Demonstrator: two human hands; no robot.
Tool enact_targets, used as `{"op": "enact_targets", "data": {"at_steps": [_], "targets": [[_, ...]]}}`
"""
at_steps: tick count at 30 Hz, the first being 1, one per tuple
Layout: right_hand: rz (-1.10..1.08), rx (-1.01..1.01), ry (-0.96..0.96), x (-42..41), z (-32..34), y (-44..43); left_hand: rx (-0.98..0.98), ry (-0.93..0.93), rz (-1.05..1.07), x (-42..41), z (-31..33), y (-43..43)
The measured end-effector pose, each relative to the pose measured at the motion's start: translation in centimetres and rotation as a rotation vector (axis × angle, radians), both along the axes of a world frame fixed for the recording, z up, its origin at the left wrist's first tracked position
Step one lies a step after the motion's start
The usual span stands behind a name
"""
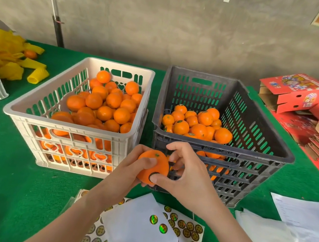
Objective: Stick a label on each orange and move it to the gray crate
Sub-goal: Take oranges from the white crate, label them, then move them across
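Orange (152,165) is being gripped by left hand (129,170), right hand (185,180) pinching label (153,175) onto it; ten-o'clock crate (78,130) is holding many more.

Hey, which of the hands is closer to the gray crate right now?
Right. The right hand is directly in front of the gray crate, thumb on the orange; the left hand grips that orange further left, off the crate's corner.
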State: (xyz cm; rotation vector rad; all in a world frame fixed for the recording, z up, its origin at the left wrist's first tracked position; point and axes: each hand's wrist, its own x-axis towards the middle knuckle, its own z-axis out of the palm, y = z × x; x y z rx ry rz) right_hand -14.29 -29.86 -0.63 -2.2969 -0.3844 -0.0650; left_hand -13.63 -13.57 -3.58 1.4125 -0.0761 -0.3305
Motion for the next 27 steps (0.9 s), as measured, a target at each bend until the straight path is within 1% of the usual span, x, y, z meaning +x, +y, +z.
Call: {"op": "enact_targets", "data": {"at_steps": [2, 4, 6, 9, 11, 14, 15, 16, 17, 18, 19, 20, 21, 22, 24, 26, 27], "targets": [[0.049, 0.082, 0.048, -0.1, -0.1, 0.1, -0.012, -0.015, -0.016, -0.2, 0.5, 0.1], [0.119, 0.148, 0.04, -0.7, -0.4, 0.4, -0.053, -0.015, -0.023, -0.4, 0.9, 0.1], [0.156, 0.174, 0.014, -1.2, -0.6, 0.6, -0.136, -0.004, -0.016, -0.5, 1.6, 0.1], [0.132, 0.18, -0.087, -1.2, -0.4, 1.0, -0.185, -0.035, -0.003, -0.3, 2.5, -0.5], [0.103, 0.181, -0.169, -0.6, 0.6, 1.0, -0.165, -0.108, 0.032, 0.2, 3.5, -0.8], [0.074, 0.203, -0.28, 1.3, 3.4, 0.3, 0.055, -0.401, 0.204, 3.1, 5.2, -1.4], [0.053, 0.218, -0.333, 2.6, 4.3, 0.0, 0.121, -0.47, 0.28, 4.6, 5.6, -1.7], [0.02, 0.215, -0.386, 4.3, 5.3, -0.3, 0.213, -0.514, 0.341, 6.6, 5.8, -2.1], [-0.022, 0.192, -0.423, 6.4, 6.1, -0.7, 0.377, -0.566, 0.38, 8.5, 6.0, -2.6], [-0.068, 0.153, -0.429, 9.0, 6.8, -1.1, 0.589, -0.625, 0.363, 10.2, 6.2, -3.3], [-0.113, 0.092, -0.396, 12.0, 7.2, -1.5, 0.786, -0.674, 0.298, 11.7, 5.8, -3.9], [-0.155, 0.014, -0.325, 15.2, 7.4, -2.0, 0.953, -0.706, 0.212, 12.8, 5.4, -4.2], [-0.189, -0.078, -0.235, 18.3, 7.3, -2.6, 1.072, -0.721, 0.13, 13.6, 5.0, -4.4], [-0.209, -0.189, -0.148, 21.1, 6.7, -3.3, 1.131, -0.729, 0.074, 14.0, 4.7, -4.5], [-0.208, -0.478, -0.015, 25.6, 4.6, -4.7, 1.141, -0.7, 0.042, 14.4, 4.5, -4.4], [-0.158, -0.789, 0.068, 28.5, 2.0, -5.6, 1.144, -0.674, 0.045, 14.5, 4.5, -4.1], [-0.135, -0.905, 0.092, 29.6, 0.8, -5.8, 1.143, -0.685, 0.051, 14.4, 4.4, -4.1]]}}
